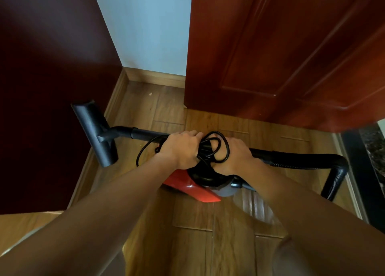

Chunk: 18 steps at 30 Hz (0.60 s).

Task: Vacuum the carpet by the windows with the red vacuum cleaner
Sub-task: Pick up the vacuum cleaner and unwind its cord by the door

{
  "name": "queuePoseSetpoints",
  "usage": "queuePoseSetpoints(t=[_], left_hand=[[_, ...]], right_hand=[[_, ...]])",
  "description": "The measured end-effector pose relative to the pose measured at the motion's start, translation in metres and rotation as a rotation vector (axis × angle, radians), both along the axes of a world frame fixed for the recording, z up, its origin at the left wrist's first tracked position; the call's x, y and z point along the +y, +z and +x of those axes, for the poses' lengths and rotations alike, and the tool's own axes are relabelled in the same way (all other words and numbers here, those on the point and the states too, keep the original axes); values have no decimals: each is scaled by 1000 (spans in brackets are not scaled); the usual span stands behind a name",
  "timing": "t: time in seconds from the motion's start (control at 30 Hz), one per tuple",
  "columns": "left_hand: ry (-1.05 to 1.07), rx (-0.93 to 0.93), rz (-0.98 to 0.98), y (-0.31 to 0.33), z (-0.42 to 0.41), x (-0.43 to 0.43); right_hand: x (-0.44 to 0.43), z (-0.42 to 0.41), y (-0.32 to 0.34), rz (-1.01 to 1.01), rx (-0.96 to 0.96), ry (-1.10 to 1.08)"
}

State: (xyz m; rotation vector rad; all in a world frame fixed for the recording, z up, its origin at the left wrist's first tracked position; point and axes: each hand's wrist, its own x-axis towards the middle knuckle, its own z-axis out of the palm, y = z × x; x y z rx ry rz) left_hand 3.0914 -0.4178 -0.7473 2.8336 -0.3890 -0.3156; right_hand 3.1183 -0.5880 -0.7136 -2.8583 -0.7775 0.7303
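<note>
Above the red plastic vacuum cleaner (183, 182), the left hand (181, 148) clasps the coiled black cord (224, 148); the right hand (237, 153) clasps the black tubular wand (150, 133). Keep loops gathered while lifting.

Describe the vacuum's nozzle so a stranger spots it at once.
Start at the dark wall on the left. Low in front of it is the nozzle, ending the tube. It is a wide black crossbar, smooth, unlike the ribbed hose on the right.
</note>
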Motion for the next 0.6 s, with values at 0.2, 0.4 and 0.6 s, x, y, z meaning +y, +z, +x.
queuePoseSetpoints(t=[0.2,0.4,0.6], left_hand=[[-7,-49,95,16,-7,-2],[2,-40,66,145,-14,-21],[4,73,79,310,-37,-44]], right_hand=[[-3,-8,17,1,-68,7],[-24,-12,144,39,-130,-61],[-40,-38,324,13,-95,-41]])
